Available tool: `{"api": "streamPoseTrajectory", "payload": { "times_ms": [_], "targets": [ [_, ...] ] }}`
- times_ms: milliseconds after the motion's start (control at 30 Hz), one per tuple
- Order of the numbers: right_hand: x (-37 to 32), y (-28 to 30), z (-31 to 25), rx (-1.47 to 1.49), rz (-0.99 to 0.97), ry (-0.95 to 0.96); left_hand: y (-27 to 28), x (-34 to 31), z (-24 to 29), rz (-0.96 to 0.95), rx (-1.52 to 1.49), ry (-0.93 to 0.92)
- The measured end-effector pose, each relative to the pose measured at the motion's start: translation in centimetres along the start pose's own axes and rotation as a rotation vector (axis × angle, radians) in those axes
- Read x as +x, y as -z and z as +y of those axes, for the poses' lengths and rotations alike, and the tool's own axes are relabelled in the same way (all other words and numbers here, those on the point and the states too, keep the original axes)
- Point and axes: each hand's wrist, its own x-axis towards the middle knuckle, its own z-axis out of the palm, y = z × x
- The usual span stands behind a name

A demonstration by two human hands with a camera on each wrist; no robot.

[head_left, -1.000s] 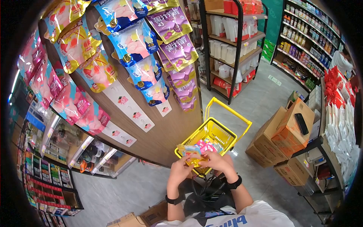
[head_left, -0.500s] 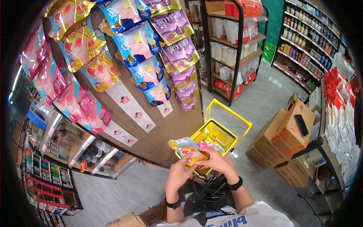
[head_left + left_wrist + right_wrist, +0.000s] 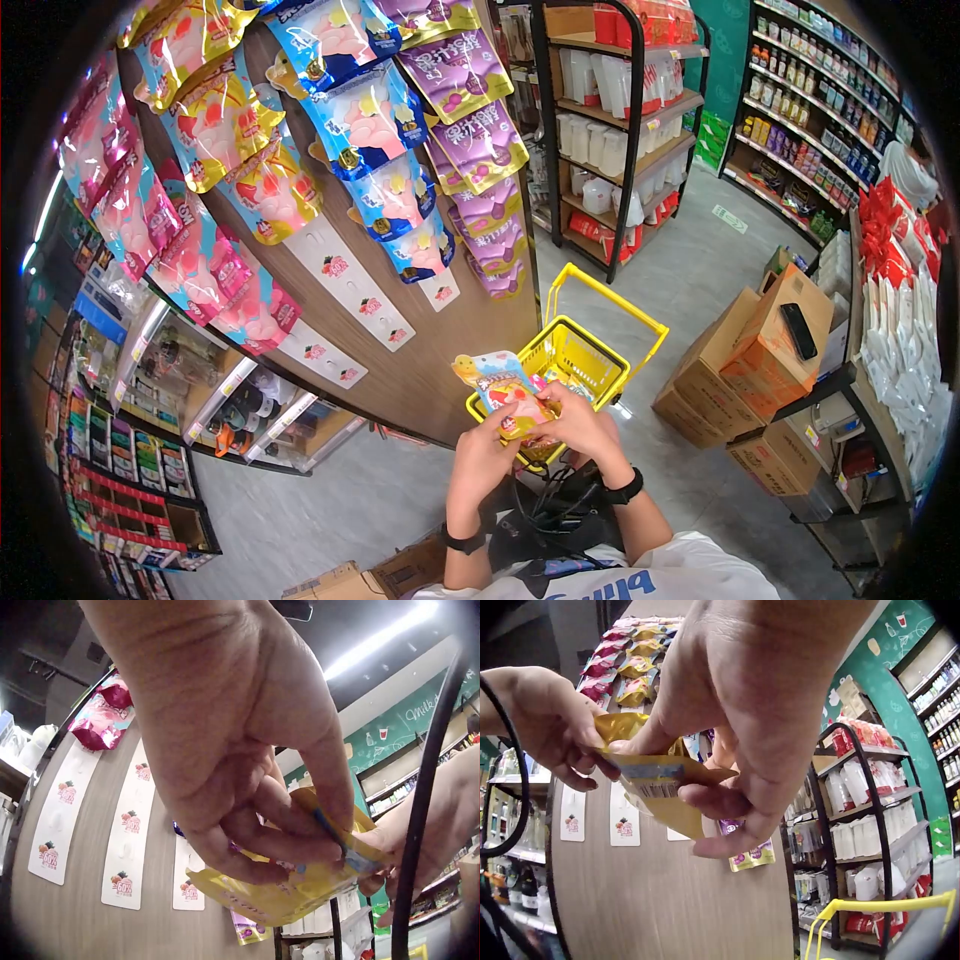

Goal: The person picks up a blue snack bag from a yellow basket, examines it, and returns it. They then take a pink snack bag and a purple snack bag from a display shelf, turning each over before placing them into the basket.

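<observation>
A yellow and light-blue candy bag (image 3: 497,378) is held by both hands over the near end of the yellow shopping basket (image 3: 612,382). My left hand (image 3: 483,458) pinches its lower left edge, thumb on the printed front. On the right edge, my right hand (image 3: 580,428) grips it, with the thumb across the front as well. The right wrist view shows a barcode on the underside of the bag (image 3: 660,796). Curled fingers support the bag (image 3: 262,900) from behind in the left wrist view. Several small colourful packets (image 3: 570,382) lie in the basket, partly hidden by the hands.
A brown display panel (image 3: 420,350) on the left carries hanging rows of pink, yellow, blue bags (image 3: 370,115) and purple bags (image 3: 475,140). A black-framed rack (image 3: 630,130) stands ahead. Cardboard boxes (image 3: 770,340) are stacked at right, with a dark handset (image 3: 797,331) on top.
The candy bag has risen out of the basket area and tilted up, so its printed front now faces the head camera. Both hands keep hold of it and have shifted slightly.
</observation>
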Motion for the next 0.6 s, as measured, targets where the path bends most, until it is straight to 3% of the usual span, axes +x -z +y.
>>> {"api": "streamPoseTrajectory", "payload": {
  "times_ms": [100,167,267,600],
  "targets": [
    [-0.1,0.2,-0.5,-0.085,0.037,0.02,-0.2,0.1,-0.2,0.042,0.034,-0.07],
    [-0.3,0.1,-0.9,-0.159,0.072,0.033,-0.3,0.0,0.0,0.041,-0.096,0.017],
    [-0.2,-0.1,-0.6,-0.137,0.113,0.129,-0.3,-0.1,0.2,0.049,-0.159,0.06],
    [-0.3,0.1,-1.8,-0.045,0.054,0.113,1.0,-0.2,1.8,0.028,-0.113,0.081]
  ]
}}
